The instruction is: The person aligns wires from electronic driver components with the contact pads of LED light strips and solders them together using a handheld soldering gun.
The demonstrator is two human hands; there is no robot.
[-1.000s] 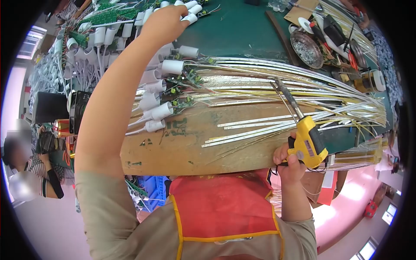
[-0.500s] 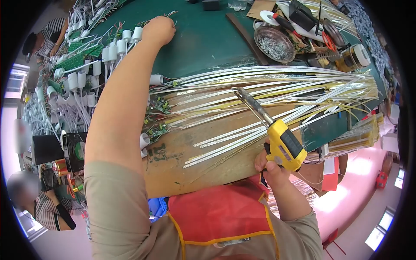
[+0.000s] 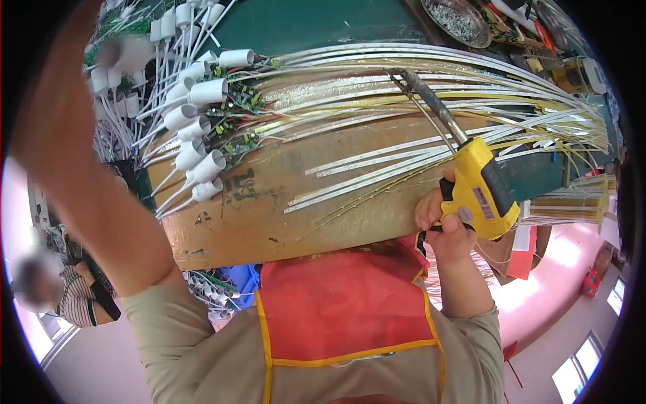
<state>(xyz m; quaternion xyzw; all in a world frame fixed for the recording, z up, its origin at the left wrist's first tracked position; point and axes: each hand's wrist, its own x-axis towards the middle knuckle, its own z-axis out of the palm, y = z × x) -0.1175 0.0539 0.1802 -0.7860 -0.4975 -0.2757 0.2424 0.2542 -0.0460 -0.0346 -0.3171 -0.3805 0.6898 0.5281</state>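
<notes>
My right hand (image 3: pixel 445 219) is closed around the handle of a yellow and black soldering gun (image 3: pixel 483 188). Its metal tip points up and left, over white and yellow LED strips (image 3: pixel 377 158) fanned across a brown board (image 3: pixel 252 229). White lamp caps (image 3: pixel 208 91) with small green circuit boards (image 3: pixel 245 101) lie at the strips' left ends. My left arm (image 3: pixel 101 209) reaches up along the left side, blurred, and its hand cannot be made out past the top left edge.
More white caps and cables (image 3: pixel 124 104) are heaped at the upper left. A metal dish (image 3: pixel 457 23) of small bits sits at the top right beside tools and a jar (image 3: pixel 582 75). A person in a striped top (image 3: pixel 79 296) is at the far left.
My left arm has swung left and its hand has left the green table top. The view has shifted, showing the row of caps again. My right hand still grips the soldering gun.
</notes>
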